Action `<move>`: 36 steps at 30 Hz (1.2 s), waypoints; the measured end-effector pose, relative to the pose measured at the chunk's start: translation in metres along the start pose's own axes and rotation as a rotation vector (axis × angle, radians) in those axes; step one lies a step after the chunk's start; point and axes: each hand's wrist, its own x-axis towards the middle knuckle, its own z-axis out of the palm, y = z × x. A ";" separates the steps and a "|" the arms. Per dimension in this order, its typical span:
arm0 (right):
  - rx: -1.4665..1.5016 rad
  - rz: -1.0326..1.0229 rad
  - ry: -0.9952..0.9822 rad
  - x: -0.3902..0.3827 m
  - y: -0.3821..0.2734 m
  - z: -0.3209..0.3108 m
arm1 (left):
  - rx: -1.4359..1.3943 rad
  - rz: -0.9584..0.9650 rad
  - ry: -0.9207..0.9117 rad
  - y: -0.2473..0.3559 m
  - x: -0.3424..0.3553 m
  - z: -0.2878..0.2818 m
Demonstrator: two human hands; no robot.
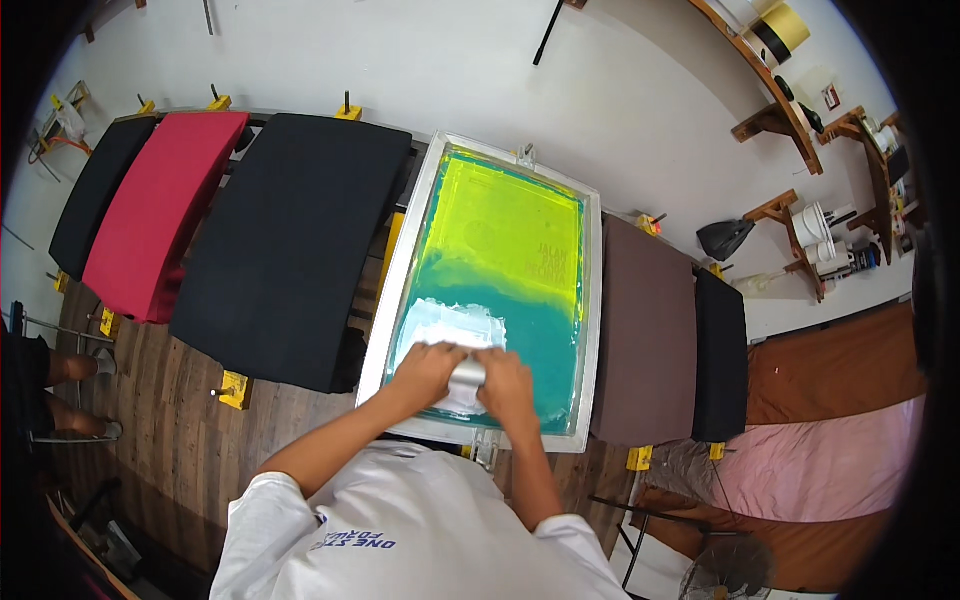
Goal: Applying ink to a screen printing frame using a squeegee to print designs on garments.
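A screen printing frame [596, 330] with a pale metal rim lies in front of me. Its mesh is yellow-green [505, 205] in the far half and teal [545, 350] in the near half. White ink [440, 318] is spread over the near left part of the mesh. Both my hands grip a silver-grey squeegee [468, 374] low on the screen, above the white patch. My left hand [432, 368] is closed round its left part, my right hand [505, 380] round its right part. The squeegee's lower edge is hidden by my hands.
Left of the frame stand printing boards covered in black cloth [290, 245] and red cloth [165, 210]; to the right are brown [648, 335] and black ones. Wall shelves [770, 85] hold tape and tubs. A fan [728, 572] stands lower right; another person's legs [75, 390] show at left.
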 end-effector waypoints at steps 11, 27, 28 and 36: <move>0.214 0.107 -0.010 -0.067 -0.013 0.033 | 0.057 0.075 -0.193 0.012 -0.040 0.013; 0.076 -0.057 -0.018 -0.061 -0.030 0.038 | 0.118 -0.045 -0.151 0.009 -0.080 0.013; 0.080 -0.046 -0.014 -0.065 -0.032 0.033 | 0.085 -0.057 -0.185 0.019 -0.086 0.005; 0.034 -0.007 0.079 -0.007 -0.009 0.014 | 0.056 -0.005 -0.017 -0.001 -0.009 -0.006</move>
